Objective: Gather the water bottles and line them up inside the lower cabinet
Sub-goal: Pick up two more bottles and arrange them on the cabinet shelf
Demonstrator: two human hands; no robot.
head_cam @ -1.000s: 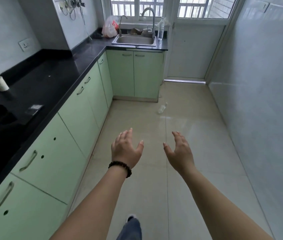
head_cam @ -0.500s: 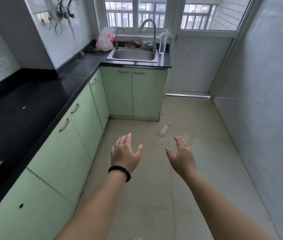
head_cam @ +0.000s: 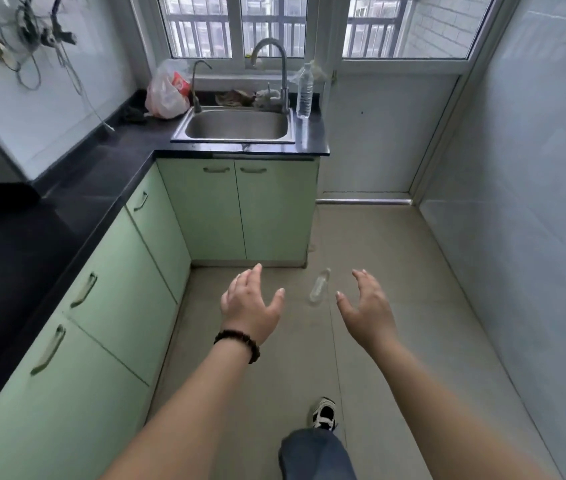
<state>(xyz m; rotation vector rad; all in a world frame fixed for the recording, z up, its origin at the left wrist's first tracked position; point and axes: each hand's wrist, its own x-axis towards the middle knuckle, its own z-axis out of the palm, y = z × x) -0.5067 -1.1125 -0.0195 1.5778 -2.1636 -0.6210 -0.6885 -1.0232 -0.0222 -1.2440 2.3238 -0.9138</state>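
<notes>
A clear water bottle (head_cam: 319,285) lies on its side on the floor, in front of the green lower cabinet (head_cam: 240,209) under the sink. A second clear bottle (head_cam: 304,91) stands upright on the black counter to the right of the sink. My left hand (head_cam: 250,303) and my right hand (head_cam: 366,306) are both stretched forward with fingers spread and hold nothing. The floor bottle shows in the gap between them, farther away and untouched. The cabinet doors are closed.
A black counter (head_cam: 67,209) with green cabinets runs along the left. A steel sink (head_cam: 236,124) with a tap and a plastic bag (head_cam: 165,95) sit under the window. A white tiled wall (head_cam: 516,202) is on the right. My shoe (head_cam: 323,414) is on the floor.
I have walked forward toward the sink. The cabinets, sink and floor bottle appear larger and closer. Both hands stay open and raised in front of me.
</notes>
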